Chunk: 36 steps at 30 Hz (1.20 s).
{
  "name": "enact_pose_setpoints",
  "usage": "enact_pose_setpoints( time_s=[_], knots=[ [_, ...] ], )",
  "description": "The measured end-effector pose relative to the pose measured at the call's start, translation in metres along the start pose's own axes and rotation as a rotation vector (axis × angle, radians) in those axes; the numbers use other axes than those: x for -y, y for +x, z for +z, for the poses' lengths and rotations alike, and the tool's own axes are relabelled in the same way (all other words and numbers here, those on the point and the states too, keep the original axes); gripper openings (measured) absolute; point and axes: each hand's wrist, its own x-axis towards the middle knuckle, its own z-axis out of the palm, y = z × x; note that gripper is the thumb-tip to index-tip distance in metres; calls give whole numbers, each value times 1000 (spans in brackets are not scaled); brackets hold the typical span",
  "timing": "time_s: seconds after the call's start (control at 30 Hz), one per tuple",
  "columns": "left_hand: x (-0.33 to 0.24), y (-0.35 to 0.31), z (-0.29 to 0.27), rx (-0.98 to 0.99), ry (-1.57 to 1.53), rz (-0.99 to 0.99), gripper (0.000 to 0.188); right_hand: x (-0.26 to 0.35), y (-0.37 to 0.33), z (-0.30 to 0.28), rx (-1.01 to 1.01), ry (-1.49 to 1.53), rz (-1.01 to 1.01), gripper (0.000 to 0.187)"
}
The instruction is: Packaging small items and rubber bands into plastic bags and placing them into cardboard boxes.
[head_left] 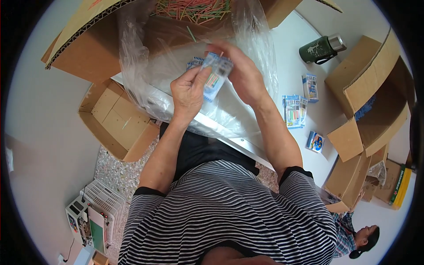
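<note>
My left hand (187,95) is closed, pinching a small blue-and-white packet (213,85) between thumb and fingers. Through the packet's clear window several thin coloured sticks show. My right hand (245,75) is curved around the packet's far right side, its fingers blurred by motion; whether they grip anything I cannot make out. Another blue-printed packet (194,62) lies partly hidden behind my left hand. Both hands are over a clear plastic liner (229,117), which spills from a large cardboard box (92,55) holding many pink and green sticks (198,9). One loose green stick (191,34) rests nearer me.
On the white table (304,145) to the right lie overlapping packets (295,111), a single packet (311,87) and a small blue packet (315,141). Beyond stands a green flask (322,48). Open cardboard boxes (349,141) line the right; a shallow box (117,119) sits left. Someone is at lower right.
</note>
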Motion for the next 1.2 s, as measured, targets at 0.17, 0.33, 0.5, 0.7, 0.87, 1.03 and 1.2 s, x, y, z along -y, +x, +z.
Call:
enact_pose_setpoints(
  time_s=[0.17, 0.33, 0.5, 0.7, 0.87, 1.03, 1.2],
  knots=[
    [-1, -5, 8, -50, 16, 73, 24, 2, -29, -14, -93, -286, -27, 38],
    [-29, 5, -21, -147, 1125, 185, 45, 63, -73, -68, -383, -518, -106, 32],
    [-15, 16, -24, -58, 1295, 64, 47, 92, -116, -136, -352, -990, 225, 28],
    [-8, 20, -36, -66, 1112, 28, 40, 63, -122, -139, -492, -1655, -111, 30],
    [-10, 14, -39, -79, 1131, 57, 29, 64, -27, -65, -259, -1437, -432, 19],
    [5, 13, -39, -154, 1128, 255, 27, 29, 145, -33, 151, -1651, -1020, 21],
    [8, 13, -41, -178, 1114, 193, 24, -5, 237, -49, 102, -2193, -907, 48]
  ],
)
